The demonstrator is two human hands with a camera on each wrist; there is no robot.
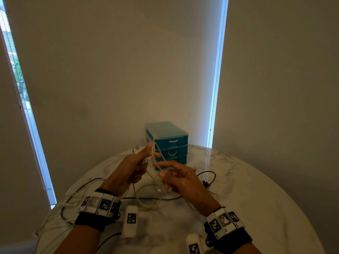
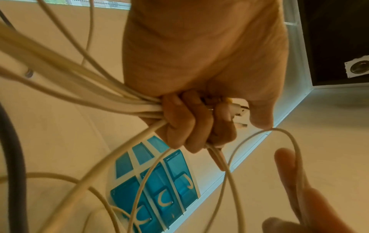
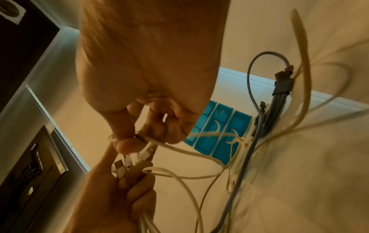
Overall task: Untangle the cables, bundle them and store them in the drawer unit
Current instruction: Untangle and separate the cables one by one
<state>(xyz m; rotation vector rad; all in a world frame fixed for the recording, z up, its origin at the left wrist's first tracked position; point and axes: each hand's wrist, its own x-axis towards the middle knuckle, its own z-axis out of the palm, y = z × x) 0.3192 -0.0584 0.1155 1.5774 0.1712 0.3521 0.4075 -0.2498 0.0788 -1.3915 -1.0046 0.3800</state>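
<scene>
Several white cables point(image 1: 146, 197) trail over the round marble table point(image 1: 256, 198). My left hand point(image 1: 135, 162) is raised above it and grips a bunch of them point(image 2: 139, 108), with USB plugs point(image 2: 239, 110) sticking out past the fist. My right hand point(image 1: 174, 176) pinches one loop of white cable point(image 3: 179, 148) between thumb and fingers, just right of the left hand. The loop point(image 1: 157, 158) arcs up between both hands. A blue drawer unit point(image 1: 168, 142) with three shut drawers stands behind the hands at the table's far edge.
A dark grey cable point(image 1: 207, 176) with a black plug lies right of the hands. More white cable hangs over the table's left edge point(image 1: 53, 217). White marker blocks point(image 1: 130, 220) sit near my wrists. A wall and window blinds close in behind the table.
</scene>
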